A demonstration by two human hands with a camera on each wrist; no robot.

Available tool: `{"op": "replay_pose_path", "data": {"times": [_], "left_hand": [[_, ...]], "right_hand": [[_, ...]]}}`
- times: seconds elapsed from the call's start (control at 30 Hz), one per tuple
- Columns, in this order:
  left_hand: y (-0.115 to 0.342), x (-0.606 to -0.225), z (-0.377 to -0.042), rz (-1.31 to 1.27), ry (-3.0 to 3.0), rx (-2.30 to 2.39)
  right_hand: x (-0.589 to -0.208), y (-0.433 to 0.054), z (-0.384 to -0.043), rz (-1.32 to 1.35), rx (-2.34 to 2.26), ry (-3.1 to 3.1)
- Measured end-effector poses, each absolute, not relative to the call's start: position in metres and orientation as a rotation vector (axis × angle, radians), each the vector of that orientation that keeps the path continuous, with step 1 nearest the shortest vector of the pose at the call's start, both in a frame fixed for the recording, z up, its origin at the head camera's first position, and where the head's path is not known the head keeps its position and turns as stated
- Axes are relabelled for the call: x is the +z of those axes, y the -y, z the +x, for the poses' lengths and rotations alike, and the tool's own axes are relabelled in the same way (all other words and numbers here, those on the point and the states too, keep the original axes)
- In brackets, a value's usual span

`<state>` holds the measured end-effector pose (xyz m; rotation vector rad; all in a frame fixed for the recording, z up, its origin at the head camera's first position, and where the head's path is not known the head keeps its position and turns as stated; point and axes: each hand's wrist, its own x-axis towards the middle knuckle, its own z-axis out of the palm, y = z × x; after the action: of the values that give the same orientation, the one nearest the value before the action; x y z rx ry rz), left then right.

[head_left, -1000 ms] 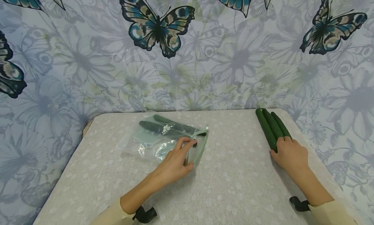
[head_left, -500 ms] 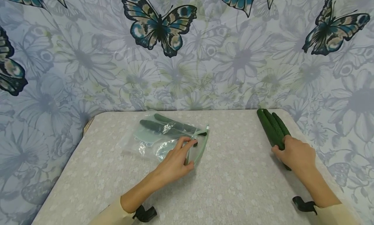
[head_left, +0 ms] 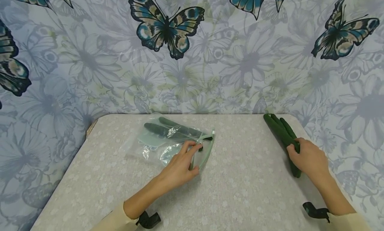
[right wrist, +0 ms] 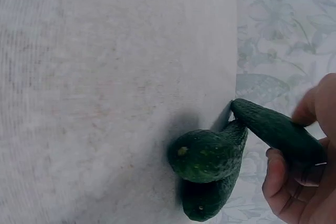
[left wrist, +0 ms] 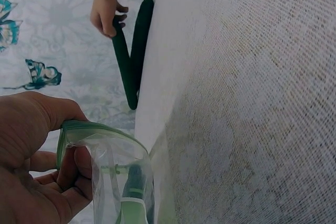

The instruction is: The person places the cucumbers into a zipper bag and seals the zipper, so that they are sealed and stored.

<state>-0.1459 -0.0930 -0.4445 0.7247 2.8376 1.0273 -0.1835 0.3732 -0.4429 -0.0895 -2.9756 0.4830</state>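
- The left hand (head_left: 177, 167) grips the green zip rim (left wrist: 113, 131) of a clear zip bag (head_left: 147, 153), thumb hooked over the edge and fingers curled beneath it; the hold seems meant to part the mouth and steady the thin plastic.
- Two bagged cucumbers (head_left: 156, 129) lie inside, just beyond the left fingertips, ends pointing toward the mouth; their weight probably helps anchor the bag on the pale, patterned tablecloth (head_left: 240, 184).
- Well apart from the left fingers, the right hand (head_left: 310, 159) grasps a single cucumber (right wrist: 268, 121), thumb on one side and fingers on the other. The end within the fingers is raised and the far end slopes down toward its neighbours, a slant that suggests a grip at one end only.
- Two loose cucumbers (right wrist: 205, 156) rest on the tablecloth just beside the right fingers, touching each other.
- No brand or lettering is legible; a pale green patch (head_left: 150, 139) beyond the left fingers may be printed decoration, though glare on the plastic leaves that uncertain.
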Motion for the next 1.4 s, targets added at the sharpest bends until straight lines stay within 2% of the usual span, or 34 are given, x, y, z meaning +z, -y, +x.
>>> {"op": "replay_pose_path", "data": {"times": [0.47, 1.1, 1.4], "left_hand": [[0.094, -0.445, -0.147, 0.726, -2.829, 1.035], [0.097, -0.446, -0.148, 0.72, -2.818, 1.039], [0.098, -0.446, -0.149, 0.723, -2.803, 1.052]], "right_hand": [[-0.452, -0.382, -0.19, -0.115, 0.663, 2.906], [-0.456, -0.395, -0.191, -0.324, 1.09, 2.877], [-0.457, -0.38, -0.189, -0.268, 1.026, 2.844]]}}
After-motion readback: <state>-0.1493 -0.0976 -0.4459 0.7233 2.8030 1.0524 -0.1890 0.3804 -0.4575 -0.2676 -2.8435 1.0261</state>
